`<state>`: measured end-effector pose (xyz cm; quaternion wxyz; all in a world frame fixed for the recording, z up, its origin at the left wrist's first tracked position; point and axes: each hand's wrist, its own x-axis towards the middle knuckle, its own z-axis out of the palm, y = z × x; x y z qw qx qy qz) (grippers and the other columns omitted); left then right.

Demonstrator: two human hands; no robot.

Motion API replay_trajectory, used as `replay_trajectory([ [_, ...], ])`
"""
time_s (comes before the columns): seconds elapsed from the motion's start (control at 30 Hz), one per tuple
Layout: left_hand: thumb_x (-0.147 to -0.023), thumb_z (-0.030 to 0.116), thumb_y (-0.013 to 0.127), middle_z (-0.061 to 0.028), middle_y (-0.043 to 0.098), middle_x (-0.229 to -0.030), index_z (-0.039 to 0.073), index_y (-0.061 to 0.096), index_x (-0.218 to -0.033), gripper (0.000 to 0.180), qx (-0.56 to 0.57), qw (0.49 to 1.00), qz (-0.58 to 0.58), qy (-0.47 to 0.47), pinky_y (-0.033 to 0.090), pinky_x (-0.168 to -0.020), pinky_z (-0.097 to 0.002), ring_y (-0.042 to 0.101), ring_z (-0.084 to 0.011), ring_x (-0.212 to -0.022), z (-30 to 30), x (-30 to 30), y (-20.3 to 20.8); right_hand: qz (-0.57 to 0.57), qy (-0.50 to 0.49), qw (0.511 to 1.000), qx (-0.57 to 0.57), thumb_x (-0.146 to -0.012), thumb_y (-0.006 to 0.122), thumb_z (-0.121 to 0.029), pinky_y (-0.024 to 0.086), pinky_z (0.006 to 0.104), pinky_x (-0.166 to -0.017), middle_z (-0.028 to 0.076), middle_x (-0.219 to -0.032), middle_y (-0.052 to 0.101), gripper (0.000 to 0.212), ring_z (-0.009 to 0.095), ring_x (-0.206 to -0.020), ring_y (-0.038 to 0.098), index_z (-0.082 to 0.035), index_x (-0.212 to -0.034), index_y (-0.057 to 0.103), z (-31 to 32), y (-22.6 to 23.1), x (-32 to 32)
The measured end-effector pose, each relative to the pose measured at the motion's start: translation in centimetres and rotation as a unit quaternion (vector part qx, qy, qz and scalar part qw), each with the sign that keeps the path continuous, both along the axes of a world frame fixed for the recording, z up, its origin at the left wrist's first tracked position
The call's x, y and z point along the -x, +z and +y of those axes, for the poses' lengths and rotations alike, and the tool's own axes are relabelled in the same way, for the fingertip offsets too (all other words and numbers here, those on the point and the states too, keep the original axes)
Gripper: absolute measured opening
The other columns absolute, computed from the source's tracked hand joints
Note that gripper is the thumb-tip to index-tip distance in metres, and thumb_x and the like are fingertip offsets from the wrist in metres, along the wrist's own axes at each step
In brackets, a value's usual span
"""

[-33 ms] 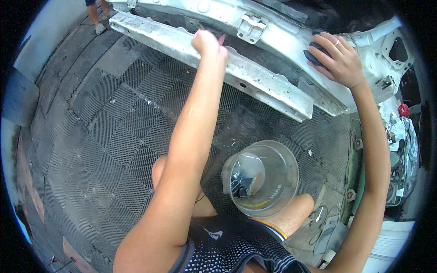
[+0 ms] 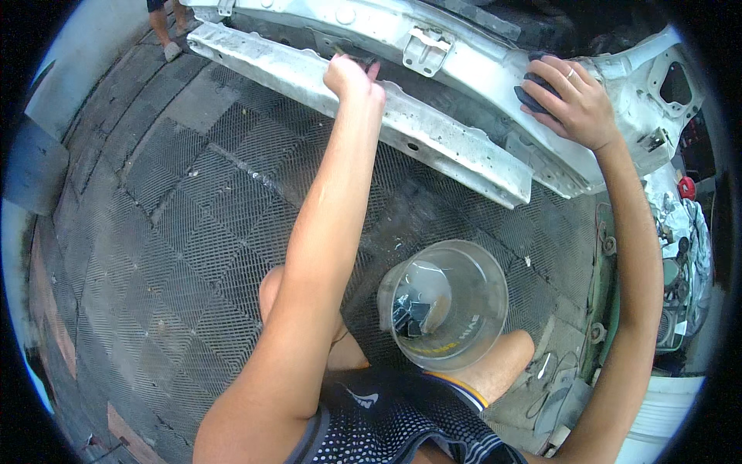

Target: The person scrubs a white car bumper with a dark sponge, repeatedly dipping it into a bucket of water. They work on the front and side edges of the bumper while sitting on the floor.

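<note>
My right hand (image 2: 570,100) bends its fingers over a dark sanding-pad-like piece (image 2: 529,100) and presses it against the white car body panel (image 2: 495,81). My left hand (image 2: 354,80) is closed above the white metal bumper beam (image 2: 452,147), at its inner edge. A thin dark thing (image 2: 363,60) shows by its fingertips; what it is I cannot make out, as the fingers hide most of it. Between the beam and the body panel runs a dark gap.
A clear plastic bucket (image 2: 488,290) stands between my knees, with cloudy water and several dark pieces (image 2: 413,315) inside. Dark ribbed mats (image 2: 209,232) cover the floor. A person's legs (image 2: 164,31) show at far left. Engine parts (image 2: 676,271) and foil lie at right.
</note>
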<state>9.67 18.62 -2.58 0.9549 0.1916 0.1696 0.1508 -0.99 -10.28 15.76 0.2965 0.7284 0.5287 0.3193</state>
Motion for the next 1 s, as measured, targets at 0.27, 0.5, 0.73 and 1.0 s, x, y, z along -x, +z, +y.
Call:
replay_trajectory([
  [0.27, -0.107, 0.064, 0.021, -0.0191, 0.014, -0.170, -0.001, 0.008, -0.162, 0.086, -0.066, 0.988, -0.115, 0.084, 0.022, -0.126, -0.0448, 0.021, -0.0332, -0.155, 1.2, -7.6, -0.2, 0.009, -0.010, 1.000, -0.001, -0.083, 0.080, -0.030, 0.053, 0.0423, -0.096, 0.009, -0.125, 0.065, 0.040, 0.030, -0.118, 0.064, -0.011, -0.115, 0.069, 0.8, -0.2, -0.1],
  [0.5, -0.103, 0.072, 0.016, -0.0187, 0.022, -0.167, 0.000, 0.012, -0.161, 0.093, 0.015, 0.990, -0.138, 0.020, 0.029, -0.123, -0.0469, 0.034, -0.0351, -0.150, 3.2, -10.5, -0.9, 0.013, -0.006, 1.000, 0.004, -0.081, 0.079, -0.030, 0.053, 0.0433, -0.095, 0.009, -0.126, 0.064, 0.040, 0.031, -0.116, 0.063, -0.011, -0.115, 0.069, 0.5, -0.2, -0.3],
  [0.73, -0.110, 0.054, 0.018, -0.0258, 0.036, -0.161, -0.011, 0.031, -0.155, 0.080, 0.009, 0.992, 0.047, 0.116, 0.031, -0.123, -0.0460, 0.039, -0.0387, -0.147, 0.7, -9.1, 2.5, 0.021, -0.022, 0.999, 0.015, -0.079, 0.081, -0.029, 0.053, 0.0452, -0.095, 0.010, -0.126, 0.065, 0.042, 0.033, -0.116, 0.064, -0.010, -0.115, 0.070, 0.0, 0.1, 0.2],
  [1.0, -0.110, 0.050, 0.025, -0.0239, 0.028, -0.166, -0.008, 0.028, -0.157, 0.075, 0.032, 0.992, 0.059, 0.105, 0.031, -0.124, -0.0466, 0.034, -0.0367, -0.150, 0.3, -10.2, 1.4, 0.021, -0.018, 0.999, 0.027, -0.078, 0.082, -0.028, 0.053, 0.0454, -0.095, 0.010, -0.126, 0.065, 0.044, 0.033, -0.116, 0.064, -0.011, -0.117, 0.070, 0.1, 0.2, 0.0],
])
